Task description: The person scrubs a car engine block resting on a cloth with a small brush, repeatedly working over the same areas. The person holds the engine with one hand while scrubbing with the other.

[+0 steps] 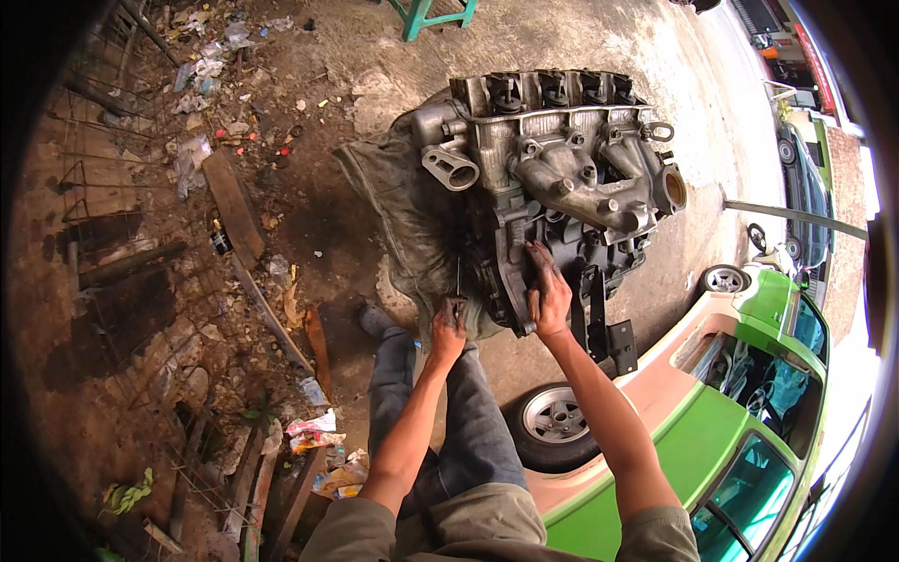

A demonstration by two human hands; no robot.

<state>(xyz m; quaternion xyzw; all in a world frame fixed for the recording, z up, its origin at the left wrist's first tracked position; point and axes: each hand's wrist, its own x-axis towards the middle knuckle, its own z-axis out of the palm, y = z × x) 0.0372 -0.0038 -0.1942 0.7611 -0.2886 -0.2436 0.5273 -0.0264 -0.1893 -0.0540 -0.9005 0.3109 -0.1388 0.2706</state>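
Observation:
A large grey metal engine (534, 206) stands before me, its lower part dark and greasy. On its upper side sits a pale cast manifold (599, 183) with a round opening at the right end. My left hand (448, 330) is closed at the engine's near left side, around what looks like a thin metal rod (459, 278) pointing away from me; its far end is hard to make out against the dark block. My right hand (550, 292) lies against the block's near edge, fingers stretched out and darkened with grease, thumb apart. It grips nothing I can see.
A grimy cloth (398, 220) lies under and left of the engine. A black metal bracket (609, 342) juts toward me. Close on the right stands a green and beige car (646, 450) with its wheel (554, 415). Wood planks (234, 206) and litter cover the left ground; a green stool (431, 17) stands beyond.

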